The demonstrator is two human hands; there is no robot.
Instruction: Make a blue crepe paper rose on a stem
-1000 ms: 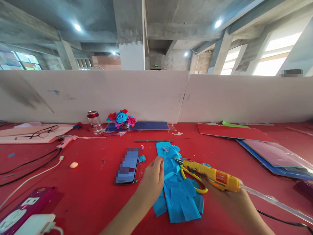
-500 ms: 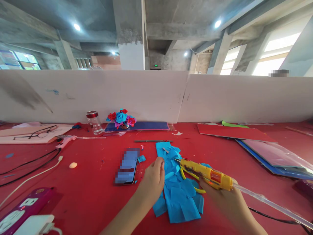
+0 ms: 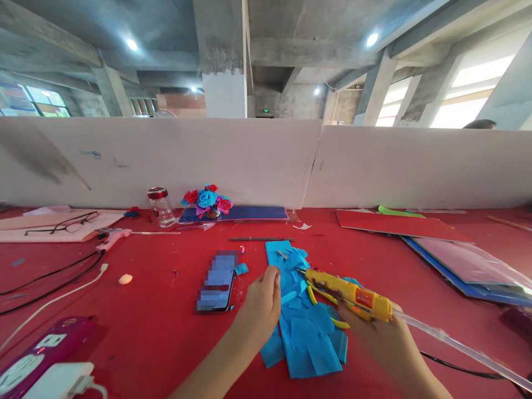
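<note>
My right hand (image 3: 384, 338) grips a yellow hot glue gun (image 3: 349, 293) with a clear glue stick (image 3: 461, 349) trailing out of its back. Its nozzle points left, just above a pile of cut blue paper pieces (image 3: 305, 327) on the red table (image 3: 145, 310). My left hand (image 3: 260, 307) is closed in a pinch at the left edge of the pile; what its fingers hold is hidden. Yellow-handled scissors (image 3: 328, 318) lie on the paper, partly under the gun. A phone (image 3: 216, 280) lies just left of my left hand.
A paper flower bunch (image 3: 206, 200) and a glass jar (image 3: 160, 206) stand by the white partition. Glasses (image 3: 62, 224), a second glue gun (image 3: 113, 237), cables and a power strip (image 3: 37, 354) occupy the left. Coloured sheets (image 3: 415, 226) lie at the right.
My right hand has drawn the glue gun slightly back and down towards me. My left hand stays at the paper's edge.
</note>
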